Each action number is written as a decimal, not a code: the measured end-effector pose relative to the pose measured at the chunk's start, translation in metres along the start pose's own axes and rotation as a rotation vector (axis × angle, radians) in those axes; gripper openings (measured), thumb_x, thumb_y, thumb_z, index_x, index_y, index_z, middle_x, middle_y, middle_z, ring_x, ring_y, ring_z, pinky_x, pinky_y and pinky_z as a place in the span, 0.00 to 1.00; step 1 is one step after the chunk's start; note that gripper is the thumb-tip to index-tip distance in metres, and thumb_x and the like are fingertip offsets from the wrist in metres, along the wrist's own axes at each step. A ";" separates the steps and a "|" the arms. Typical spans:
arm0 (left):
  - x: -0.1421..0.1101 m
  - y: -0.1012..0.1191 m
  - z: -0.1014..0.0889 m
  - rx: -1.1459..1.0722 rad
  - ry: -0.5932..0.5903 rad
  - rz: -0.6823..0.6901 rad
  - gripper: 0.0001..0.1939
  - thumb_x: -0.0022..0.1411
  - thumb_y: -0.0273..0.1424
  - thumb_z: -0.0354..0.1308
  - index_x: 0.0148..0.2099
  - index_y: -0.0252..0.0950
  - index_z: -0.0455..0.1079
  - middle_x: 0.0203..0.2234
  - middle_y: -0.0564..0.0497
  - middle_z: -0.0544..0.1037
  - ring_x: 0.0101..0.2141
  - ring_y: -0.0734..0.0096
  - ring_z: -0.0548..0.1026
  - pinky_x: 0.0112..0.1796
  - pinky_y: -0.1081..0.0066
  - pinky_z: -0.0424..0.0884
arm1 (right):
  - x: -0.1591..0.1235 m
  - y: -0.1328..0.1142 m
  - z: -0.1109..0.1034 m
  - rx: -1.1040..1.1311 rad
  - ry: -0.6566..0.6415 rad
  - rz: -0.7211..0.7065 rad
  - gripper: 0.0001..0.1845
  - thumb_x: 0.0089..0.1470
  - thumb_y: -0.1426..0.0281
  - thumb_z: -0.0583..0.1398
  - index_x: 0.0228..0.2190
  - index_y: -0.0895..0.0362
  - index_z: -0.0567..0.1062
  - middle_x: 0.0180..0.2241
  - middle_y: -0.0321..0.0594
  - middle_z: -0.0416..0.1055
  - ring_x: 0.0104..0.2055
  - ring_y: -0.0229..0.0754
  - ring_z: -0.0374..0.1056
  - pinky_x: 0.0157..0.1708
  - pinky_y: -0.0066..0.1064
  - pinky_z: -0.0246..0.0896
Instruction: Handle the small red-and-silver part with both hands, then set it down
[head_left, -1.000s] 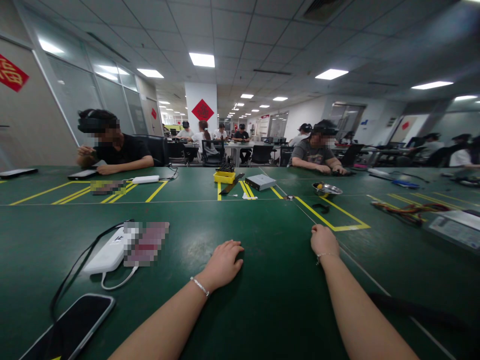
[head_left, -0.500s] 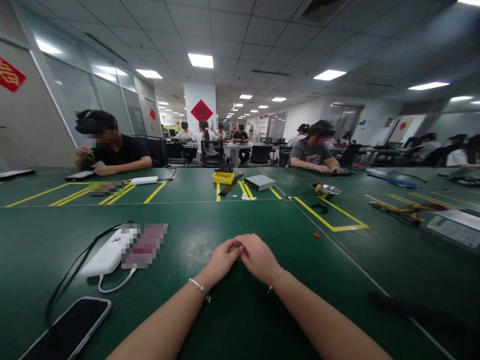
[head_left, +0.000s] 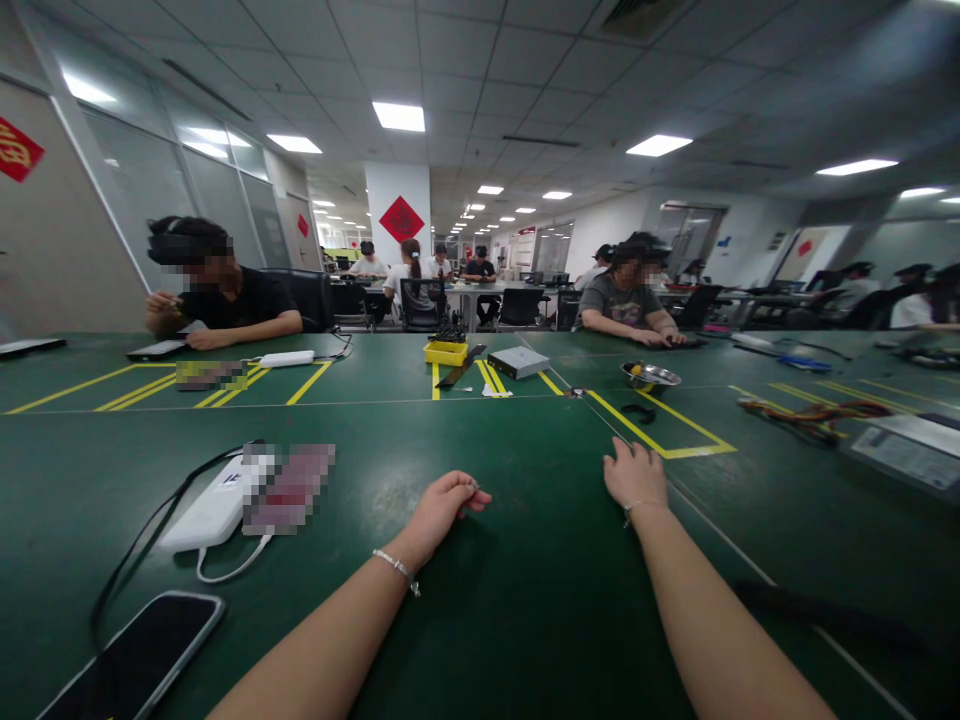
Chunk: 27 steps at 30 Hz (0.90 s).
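Note:
Just left of the middle of the green table [head_left: 540, 590], my left hand [head_left: 444, 507] is closed in a pinch. A small, pale thing shows at its fingertips, too small to name. My right hand [head_left: 636, 478] reaches farther out to the right, palm down and low over the table, its fingers spread. It lies over the place where a small orange-red piece was seen, and that piece is hidden now. Beyond the right hand are a small dark curved piece [head_left: 638, 413] and a metal bowl [head_left: 654, 376] with something yellow in it.
On the left lie a white power bank [head_left: 219, 505] with cables and a phone [head_left: 139, 655]. Across the table stand a yellow tray [head_left: 445, 353] and a grey box [head_left: 518, 362]. A metal-cased unit [head_left: 911, 455] with wires sits right. Two people sit opposite.
My right hand went from the right to meet my left hand at the middle, then returned to the right, over the orange-red piece. My left hand has gone from spread fingers to a pinch.

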<state>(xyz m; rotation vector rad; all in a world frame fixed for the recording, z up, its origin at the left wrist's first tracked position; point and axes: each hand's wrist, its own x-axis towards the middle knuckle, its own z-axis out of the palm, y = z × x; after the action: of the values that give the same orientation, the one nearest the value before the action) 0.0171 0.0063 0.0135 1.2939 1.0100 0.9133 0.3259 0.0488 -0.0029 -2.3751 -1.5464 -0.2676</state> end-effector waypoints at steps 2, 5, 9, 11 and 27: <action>0.000 0.000 0.000 -0.018 -0.001 -0.003 0.05 0.52 0.31 0.47 0.31 0.34 0.60 0.28 0.48 0.76 0.28 0.74 0.72 0.26 0.76 0.60 | 0.008 0.018 0.009 -0.019 -0.088 0.057 0.25 0.52 0.66 0.44 0.51 0.61 0.59 0.49 0.53 0.59 0.52 0.51 0.53 0.45 0.43 0.50; 0.000 0.000 0.000 -0.045 0.022 -0.008 0.05 0.52 0.31 0.48 0.30 0.34 0.60 0.26 0.49 0.76 0.26 0.74 0.72 0.25 0.76 0.60 | 0.011 0.027 0.014 -0.031 -0.154 0.041 0.22 0.49 0.74 0.46 0.46 0.60 0.66 0.46 0.51 0.63 0.48 0.48 0.58 0.43 0.38 0.53; 0.001 -0.001 0.000 -0.072 0.028 -0.019 0.05 0.52 0.30 0.48 0.30 0.34 0.59 0.27 0.48 0.76 0.26 0.75 0.72 0.25 0.76 0.59 | 0.009 0.025 0.006 -0.038 -0.148 0.052 0.18 0.45 0.77 0.48 0.37 0.60 0.73 0.39 0.52 0.68 0.42 0.49 0.63 0.38 0.36 0.56; 0.001 -0.001 0.000 -0.077 0.024 -0.018 0.05 0.52 0.31 0.48 0.31 0.34 0.59 0.28 0.48 0.76 0.27 0.75 0.71 0.25 0.76 0.59 | 0.007 0.021 0.000 0.011 -0.124 0.063 0.17 0.45 0.77 0.49 0.34 0.59 0.74 0.38 0.52 0.69 0.40 0.48 0.64 0.36 0.36 0.57; -0.001 -0.002 0.000 -0.011 -0.033 0.032 0.06 0.52 0.32 0.50 0.33 0.35 0.60 0.32 0.49 0.75 0.31 0.73 0.70 0.30 0.75 0.60 | -0.067 -0.110 -0.034 1.243 -0.766 -0.286 0.07 0.43 0.70 0.57 0.26 0.61 0.70 0.23 0.38 0.70 0.22 0.31 0.63 0.25 0.26 0.60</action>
<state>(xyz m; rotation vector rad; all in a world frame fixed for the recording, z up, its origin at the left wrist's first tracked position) 0.0172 0.0055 0.0114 1.3149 0.9600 0.9183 0.1984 0.0218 0.0239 -1.2450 -1.5520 1.2908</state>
